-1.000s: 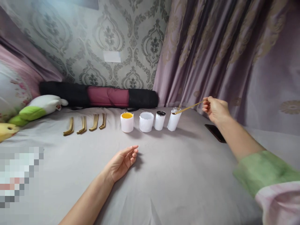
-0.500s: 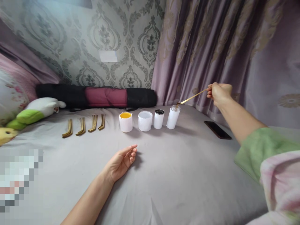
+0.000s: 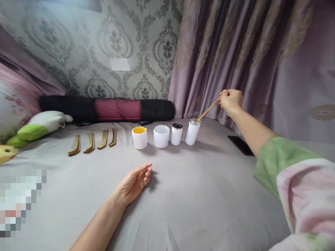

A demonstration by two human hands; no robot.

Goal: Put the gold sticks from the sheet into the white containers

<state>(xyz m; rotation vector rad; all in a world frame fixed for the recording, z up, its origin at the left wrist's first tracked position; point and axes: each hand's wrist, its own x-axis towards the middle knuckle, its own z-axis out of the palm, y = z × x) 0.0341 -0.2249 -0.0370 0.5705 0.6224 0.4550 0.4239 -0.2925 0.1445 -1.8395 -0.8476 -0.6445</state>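
The right hand [image 3: 231, 100] grasps the upper end of a slender golden-brown stick [image 3: 208, 110] between thumb and fingers. The stick slopes down to the left, and its lower end is at the mouth of the white-wrapped jar [image 3: 193, 134]; the view does not show how far the tip extends inside. The jar has a clear glass rim and appears slightly slanted.

The left hand [image 3: 137, 182] is released, palm turned inward and fingers loosely curled, near the grey sheet [image 3: 199, 198] and in front of the containers.

To the left of the jar, in one row, are: a narrow white-wrapped container with a dark top [image 3: 176, 136], a wide white container [image 3: 161, 138] and a white container with yellow contents [image 3: 139, 140]. Farther left, four bent golden pieces [image 3: 103, 140] lie side by side, spaced apart.

A dark phone [image 3: 239, 144] lies to the right, below the right forearm. At the rear, a black and maroon roll [image 3: 117, 109] lies along the patterned wall [image 3: 142, 45], beside the purple curtain [image 3: 214, 59]
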